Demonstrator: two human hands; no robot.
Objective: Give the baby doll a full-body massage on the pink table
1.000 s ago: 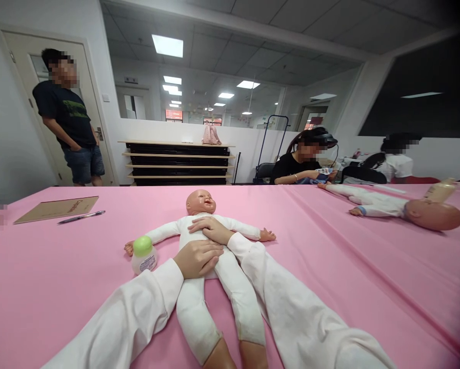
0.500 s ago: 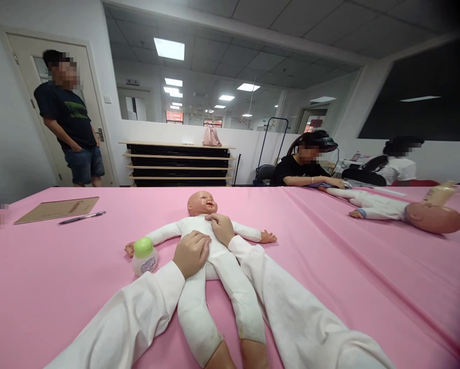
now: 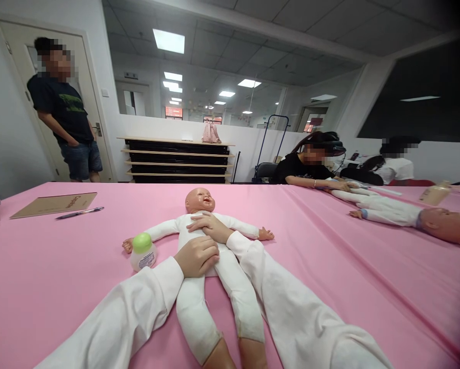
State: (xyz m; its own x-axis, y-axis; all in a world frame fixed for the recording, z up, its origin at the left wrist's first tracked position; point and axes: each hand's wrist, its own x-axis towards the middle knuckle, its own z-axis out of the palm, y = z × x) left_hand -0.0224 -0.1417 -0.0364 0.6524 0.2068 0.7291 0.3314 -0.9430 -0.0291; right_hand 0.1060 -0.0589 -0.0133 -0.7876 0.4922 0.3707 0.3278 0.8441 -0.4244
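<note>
A baby doll (image 3: 199, 302) with a white cloth body lies on its back, head away from me, arms spread and legs toward me. My left hand (image 3: 198, 254) rests across the doll's belly, its fingers laid flat and slightly bent. Higher up, on the chest, my right hand (image 3: 210, 227) lies with its fingers stretched out toward the left. Both hands touch the cloth and neither grips anything. Beside the doll's arm on the left stands a small jar with a green lid (image 3: 142, 251), close to my left sleeve.
A pink cloth (image 3: 68, 277) covers the table. At the left lie a brown notebook (image 3: 55, 204) and a pen (image 3: 79, 213). On the right, a seated person (image 3: 302, 166) has their hands at another doll (image 3: 395, 209); a bottle (image 3: 434, 193) stands behind it. Another person (image 3: 66, 118) stands by the door.
My right hand's fingers have straightened and moved left across the doll's chest. My left hand has shifted slightly right and down on the belly. The doll on the right has moved right.
</note>
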